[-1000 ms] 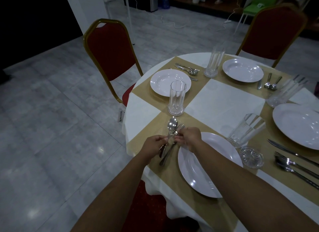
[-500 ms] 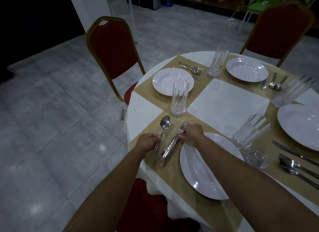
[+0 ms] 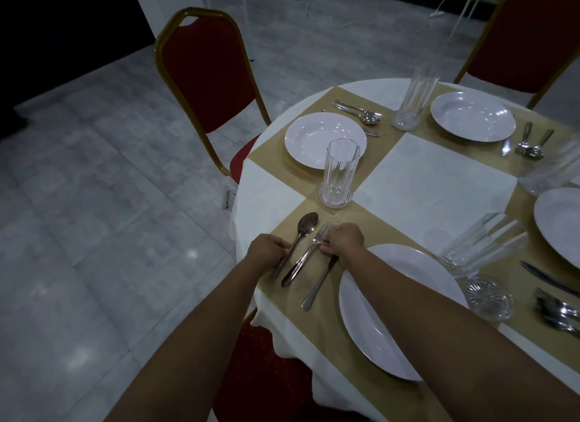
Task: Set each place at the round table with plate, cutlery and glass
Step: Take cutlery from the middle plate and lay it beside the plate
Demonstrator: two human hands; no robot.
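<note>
At the near place, my left hand (image 3: 266, 250) grips the handle of a spoon (image 3: 307, 223) that lies on the gold placemat (image 3: 317, 324). A fork (image 3: 303, 258) lies just right of the spoon. My right hand (image 3: 343, 239) holds the upper part of a knife (image 3: 317, 286), with the fork's tines beside its knuckles. The knife lies along the left rim of a white plate (image 3: 361, 330), which my right forearm partly covers. A clear glass (image 3: 480, 245) stands beyond the plate on the right.
The round table (image 3: 433, 176) carries other places with plates (image 3: 324, 139) (image 3: 472, 117) (image 3: 561, 223), glasses (image 3: 340, 170) (image 3: 414, 101) and cutlery (image 3: 357, 110) (image 3: 530, 142). A small cut-glass piece (image 3: 486, 297) sits by the near plate. Red chairs (image 3: 204, 66) (image 3: 527, 38) ring the table.
The bunched cutlery has been spread apart. My left hand drew the spoon to the left; my right hand moved the knife right, away from the fork, toward the plate.
</note>
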